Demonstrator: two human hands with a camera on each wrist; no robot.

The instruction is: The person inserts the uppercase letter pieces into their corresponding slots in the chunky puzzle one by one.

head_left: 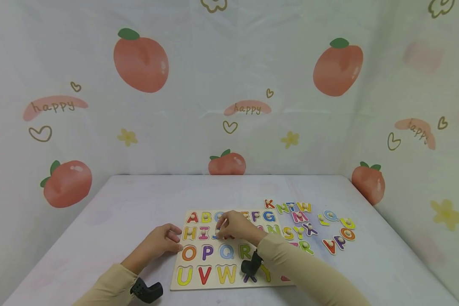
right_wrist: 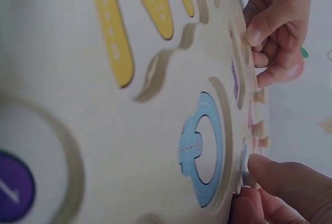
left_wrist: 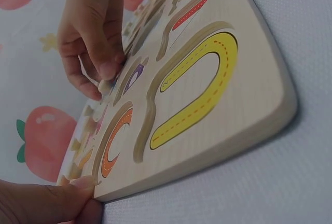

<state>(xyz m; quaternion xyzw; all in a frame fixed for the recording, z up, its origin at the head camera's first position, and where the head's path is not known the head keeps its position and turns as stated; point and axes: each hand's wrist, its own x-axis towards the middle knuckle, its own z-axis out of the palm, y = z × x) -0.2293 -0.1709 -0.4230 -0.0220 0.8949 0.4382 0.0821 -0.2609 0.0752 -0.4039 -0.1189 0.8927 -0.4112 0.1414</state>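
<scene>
A wooden alphabet puzzle board [head_left: 177, 272] lies flat on the table. My right hand [head_left: 235, 226] is over its second row, thumb and fingertips pinching a blue letter piece, apparently the J [head_left: 214, 234], at the slot right of the pink I [head_left: 203, 233]. The fingers hide most of that piece. At the board's left edge is my left hand [head_left: 161, 243], fingers loosely bent. Its thumb [left_wrist: 78, 185] rests at the edge near the orange O slot [head_left: 189, 253]. Knobbed pieces A [head_left: 192, 217], B [head_left: 206, 217] and H [head_left: 189, 233] sit in their places.
Loose knobbed letters lie right of the board, among them a red K [head_left: 269, 204], yellow W [head_left: 304, 207], pink M [head_left: 300, 217], blue Q [head_left: 330, 216], orange O piece [head_left: 347, 234] and red V piece [head_left: 329, 246]. A patterned curtain [head_left: 183, 127] hangs behind the table [head_left: 137, 199].
</scene>
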